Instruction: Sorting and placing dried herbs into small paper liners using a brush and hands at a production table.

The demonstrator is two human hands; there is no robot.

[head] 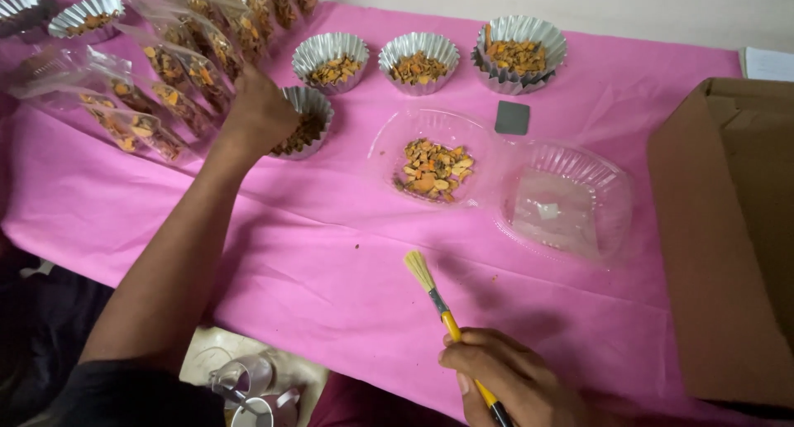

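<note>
Head view: our left hand (263, 106) covers a foil cup (308, 121) of dried pieces near the pink tablecloth's (331, 262) far edge, grip hidden; it looks light and crushable, best taken by the rim; our right hand (509, 377) pinches a yellow-handled brush (442, 307) at the near edge

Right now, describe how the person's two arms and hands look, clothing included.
Both hands are bare: no gloves, rings or watch show. The left hand leads from a long bare forearm up to a dark sleeve ending near the elbow. The right hand shows only to the wrist at the picture's lower edge, with no sleeve in view.
</note>
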